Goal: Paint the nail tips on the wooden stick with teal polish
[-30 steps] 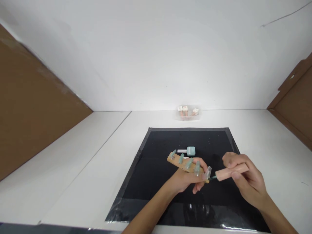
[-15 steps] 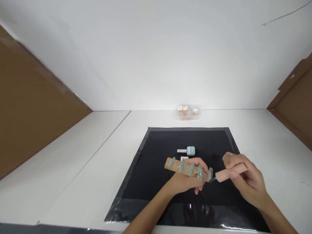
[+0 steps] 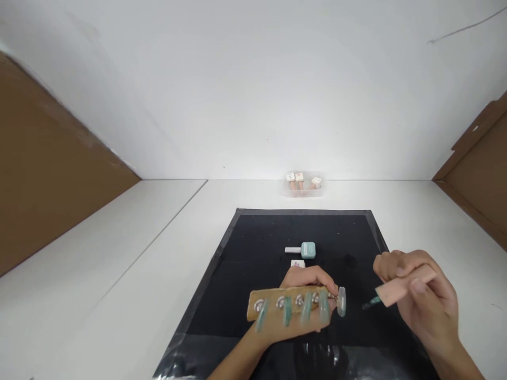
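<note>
My left hand [image 3: 304, 322] grips a wooden nail display stand [image 3: 269, 295] fitted with metal studs. Several false nails [image 3: 287, 310] stick out from it, tinted green, while the one at the right end [image 3: 341, 302] looks clear. Between the thumb and fingers of my right hand [image 3: 428, 301] is a nail polish brush [image 3: 406, 285] with a pink handle. Its green-coated bristles point left and down, apart from the nails. Just beyond my left hand lies a small white-topped item [image 3: 298, 263], partly hidden by the hand.
A teal nail polish bottle [image 3: 308, 250] with a pale cap lies on the black mat [image 3: 253, 248]. Against the back wall, a clear plastic box [image 3: 303, 193] holds pink-handled bottles with white bases. Brown cardboard panels [image 3: 483, 169] flank the white table.
My right hand has drawn the brush away to the right, off the end nail. My left hand has tilted the display stand, and its left end is now lower and nearer.
</note>
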A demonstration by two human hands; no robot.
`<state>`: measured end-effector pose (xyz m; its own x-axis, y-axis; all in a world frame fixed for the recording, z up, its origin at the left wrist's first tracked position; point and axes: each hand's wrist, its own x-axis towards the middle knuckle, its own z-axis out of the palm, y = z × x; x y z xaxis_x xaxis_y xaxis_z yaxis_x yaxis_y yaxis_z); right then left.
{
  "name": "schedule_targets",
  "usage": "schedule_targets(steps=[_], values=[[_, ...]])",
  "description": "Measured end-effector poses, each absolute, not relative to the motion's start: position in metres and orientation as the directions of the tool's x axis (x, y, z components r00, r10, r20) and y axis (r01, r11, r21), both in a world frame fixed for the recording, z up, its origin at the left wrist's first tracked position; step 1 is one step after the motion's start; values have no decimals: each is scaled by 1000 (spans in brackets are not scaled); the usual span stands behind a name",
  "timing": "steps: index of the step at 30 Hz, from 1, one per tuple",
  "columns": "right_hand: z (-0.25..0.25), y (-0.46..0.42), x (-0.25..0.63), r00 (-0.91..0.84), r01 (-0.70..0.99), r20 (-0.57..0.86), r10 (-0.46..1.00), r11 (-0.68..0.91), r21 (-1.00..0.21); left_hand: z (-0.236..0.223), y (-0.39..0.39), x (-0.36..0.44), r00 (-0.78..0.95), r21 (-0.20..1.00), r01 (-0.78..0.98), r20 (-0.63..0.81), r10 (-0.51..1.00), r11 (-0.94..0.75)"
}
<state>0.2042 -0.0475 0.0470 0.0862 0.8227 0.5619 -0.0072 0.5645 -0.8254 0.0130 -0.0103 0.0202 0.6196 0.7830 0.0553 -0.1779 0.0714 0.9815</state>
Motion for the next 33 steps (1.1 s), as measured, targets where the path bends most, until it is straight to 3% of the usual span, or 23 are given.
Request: schedule_targets(steps=[7,9,14,16,23,29,33], values=[[52,-53,191,23,-64,555,832,555,-829,23,-14,16,519,935,-235,352,779,-266],[53,-53,189,17,-66,563,826,563,-824,24,-15,16,512,925,-222,380,770,-309],[41,-44,202,-122,-67,589,799,585,-808,34,-10,7,673,968,-110,239,700,-225],[38,-43,208,-176,-143,685,707,670,-728,38,-7,4,718,974,-112,215,662,-195],[48,-55,199,-174,118,637,751,658,-744,36,-4,2,757,985,-48,145,637,-167],[54,-51,196,-219,219,710,669,743,-632,20,0,8,755,964,-163,259,603,-211],[58,-50,196,-97,262,703,704,700,-665,12,1,10,754,980,-113,192,628,-164]])
